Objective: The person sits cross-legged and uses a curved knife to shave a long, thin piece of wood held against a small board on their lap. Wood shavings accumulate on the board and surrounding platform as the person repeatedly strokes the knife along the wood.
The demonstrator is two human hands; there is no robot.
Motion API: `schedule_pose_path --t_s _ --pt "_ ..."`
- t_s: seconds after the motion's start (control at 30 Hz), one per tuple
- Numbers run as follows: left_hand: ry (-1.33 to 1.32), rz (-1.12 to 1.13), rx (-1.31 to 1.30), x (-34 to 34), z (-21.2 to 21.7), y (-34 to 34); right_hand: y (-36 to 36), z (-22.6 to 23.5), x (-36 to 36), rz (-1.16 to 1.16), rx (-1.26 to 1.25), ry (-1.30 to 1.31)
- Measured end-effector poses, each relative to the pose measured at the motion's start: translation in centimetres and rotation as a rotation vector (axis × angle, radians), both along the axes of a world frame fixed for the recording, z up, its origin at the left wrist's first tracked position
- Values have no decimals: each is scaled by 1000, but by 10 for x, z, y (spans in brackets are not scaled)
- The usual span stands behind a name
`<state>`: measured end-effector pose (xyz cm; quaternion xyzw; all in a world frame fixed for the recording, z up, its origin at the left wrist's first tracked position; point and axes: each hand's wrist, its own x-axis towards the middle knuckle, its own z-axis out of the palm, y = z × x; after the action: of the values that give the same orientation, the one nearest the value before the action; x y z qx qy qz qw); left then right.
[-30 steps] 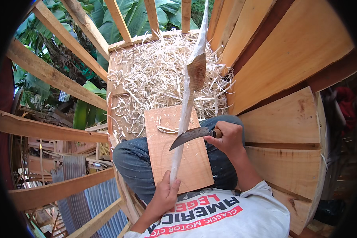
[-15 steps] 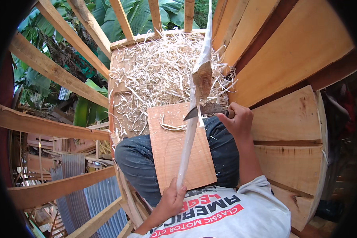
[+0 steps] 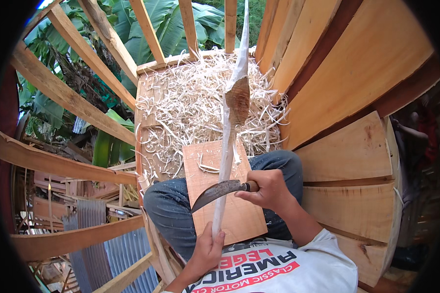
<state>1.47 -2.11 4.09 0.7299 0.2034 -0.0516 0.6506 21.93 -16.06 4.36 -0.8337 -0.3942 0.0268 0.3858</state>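
My left hand [image 3: 209, 249] is closed round the near end of a long pale carved stick [image 3: 226, 141], close to my shirt. The stick slants up and away from me, with a brown, rough-surfaced bulge [image 3: 238, 100] partway along and a thin tapering far end. My right hand [image 3: 269, 189] grips the wooden handle of a curved knife [image 3: 215, 192]. Its dark blade lies across the stick's near part, the tip pointing left. Beneath, a flat rectangular board [image 3: 244, 215] rests on my lap with a few curled shavings [image 3: 209, 167] on it.
A heap of pale wood shavings [image 3: 195, 102] covers the planked floor ahead. Wooden slats [image 3: 73, 97] fence the left and far sides, with banana leaves beyond. Wide planks [image 3: 347, 156] form a wall close on my right. Corrugated sheets [image 3: 127, 254] lie below at left.
My right hand has drawn the knife toward me along the stick, from below the bulge to nearer my left hand. The stick's far part has shifted slightly left.
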Motion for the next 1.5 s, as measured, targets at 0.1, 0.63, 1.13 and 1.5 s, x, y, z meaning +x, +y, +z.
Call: schedule_pose_path --t_s 0.1,0.63,1.13,1.5 --pt "-42 16 -65 2 -2 -3 -9 2 37 -439 36 -79" --pt "-91 56 42 1 -4 1 5 -8 30 -195 67 -37" --pt "-76 67 161 -1 -10 17 8 2 4 123 -52 8" --pt "11 39 83 -4 -8 17 4 -15 41 -229 -167 -198"
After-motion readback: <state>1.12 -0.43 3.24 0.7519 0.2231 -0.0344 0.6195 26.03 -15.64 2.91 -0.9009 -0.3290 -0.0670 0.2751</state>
